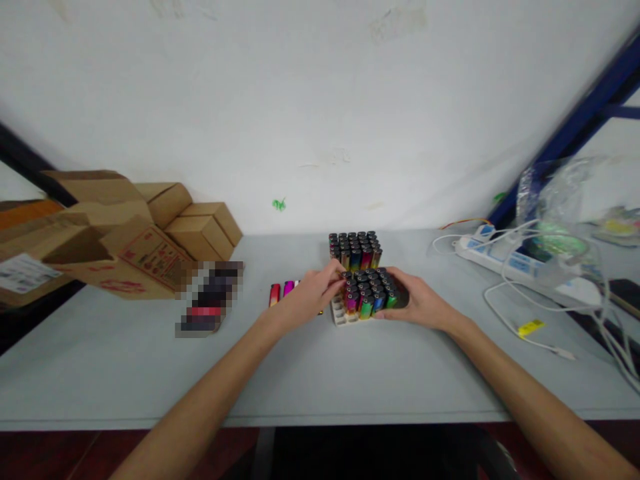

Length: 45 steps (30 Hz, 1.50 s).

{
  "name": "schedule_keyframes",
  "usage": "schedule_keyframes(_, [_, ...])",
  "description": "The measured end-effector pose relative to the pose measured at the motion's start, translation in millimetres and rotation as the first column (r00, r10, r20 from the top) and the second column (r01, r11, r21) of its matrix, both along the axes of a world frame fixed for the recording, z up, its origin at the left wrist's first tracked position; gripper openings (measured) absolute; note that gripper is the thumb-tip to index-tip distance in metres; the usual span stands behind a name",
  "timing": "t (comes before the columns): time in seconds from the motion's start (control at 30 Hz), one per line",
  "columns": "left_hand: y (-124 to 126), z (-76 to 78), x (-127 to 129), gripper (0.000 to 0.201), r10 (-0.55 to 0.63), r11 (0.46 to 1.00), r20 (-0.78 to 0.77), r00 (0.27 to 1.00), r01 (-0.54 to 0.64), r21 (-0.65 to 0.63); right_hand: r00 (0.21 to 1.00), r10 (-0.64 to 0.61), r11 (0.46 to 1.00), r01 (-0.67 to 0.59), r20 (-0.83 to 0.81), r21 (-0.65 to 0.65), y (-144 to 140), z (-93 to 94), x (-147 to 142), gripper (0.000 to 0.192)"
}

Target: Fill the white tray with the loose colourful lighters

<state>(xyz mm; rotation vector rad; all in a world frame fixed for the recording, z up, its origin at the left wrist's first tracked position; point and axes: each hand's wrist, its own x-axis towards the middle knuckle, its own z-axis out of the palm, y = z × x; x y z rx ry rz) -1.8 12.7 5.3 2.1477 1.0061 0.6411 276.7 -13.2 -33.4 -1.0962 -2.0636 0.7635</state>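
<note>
Several lighters (367, 307) with black tops and pink, green and blue bodies stand upright in rows in a white tray (346, 319). Bare holes show along the tray's left side and front left corner. At the rear left of these rows, my left hand (320, 290) is closed in a pinch on a lighter, mostly hidden by the fingers. My right hand (417, 301) wraps the right side of the block, thumb at the front, fingers behind. Loose lighters, among them a red lighter (275, 294) and a magenta lighter (289, 287), lie left of the tray, partly behind my left wrist.
Directly behind the tray stands a second block of upright lighters (355, 249). An open cardboard box (125, 263) and smaller cartons (203, 230) occupy the left. A pixelated item (210, 297) lies beside them. On the right are a white power strip (530, 270) and tangled cables (505, 313).
</note>
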Motion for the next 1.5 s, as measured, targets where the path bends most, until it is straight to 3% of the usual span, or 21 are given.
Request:
schedule_keyframes(0.17, [2,-6.6,-5,0.011,-0.075,0.997,0.063,0.995,0.077,-0.028,1.0,0.0,1.0,0.0,0.014,0.013,1,-1.6,1,0.077])
schedule_keyframes(0.3, [3,-11.6,-5,0.016,-0.052,0.999,-0.01,0.999,0.052,0.007,1.0,0.006,1.0,-0.006,0.018,-0.001,1,-2.6,2,0.078])
schedule_keyframes(0.5, [6,3.9,-23,0.029,0.004,0.991,-0.054,0.999,0.003,0.133,1.0,0.009,1.0,-0.009,0.024,-0.009,1,-1.2,2,0.079])
schedule_keyframes(0.63, [8,11.3,-46,0.041,0.081,0.976,-0.185,0.979,-0.04,0.216,0.999,-0.002,1.0,0.002,0.036,-0.015,1,-1.4,2,0.079])
schedule_keyframes(0.8, [9,-1.2,-55,0.077,0.025,0.977,-0.348,0.937,0.05,0.205,0.999,-0.002,1.0,0.002,0.038,-0.015,1,-1.8,3,0.079])
schedule_keyframes(0.9, [8,-2.1,-51,0.068,0.009,0.98,-0.37,0.929,0.066,0.19,0.999,-0.003,1.0,0.004,0.042,-0.019,1,-0.4,2,0.078])
schedule_keyframes(1.0, [5,6.0,-47,0.057,0.047,0.968,-0.261,0.964,0.02,0.251,0.999,-0.005,1.0,0.006,0.048,-0.024,0,0.4,2,0.077])
schedule_keyframes(1.1, [0,13.2,-44,0.052,0.101,0.955,0.005,0.995,-0.098,0.281,0.998,-0.007,1.0,0.008,0.055,-0.029,1,-0.4,3,0.077])
schedule_keyframes(1.23, [-4,10.1,-37,0.035,0.163,0.986,0.366,0.916,-0.167,-0.019,0.998,-0.009,0.999,0.011,0.058,-0.038,1,-2.5,3,0.076])
schedule_keyframes(1.33, [-4,5.1,-33,0.026,0.266,0.962,0.434,0.861,-0.209,-0.175,0.999,-0.008,0.999,0.01,0.052,-0.036,1,-3.4,3,0.075])
schedule_keyframes(1.5, [-9,7.1,-27,0.063,0.317,0.928,0.474,0.821,-0.166,-0.333,0.999,-0.01,1.0,0.012,0.049,-0.028,1,-4.5,3,0.079])
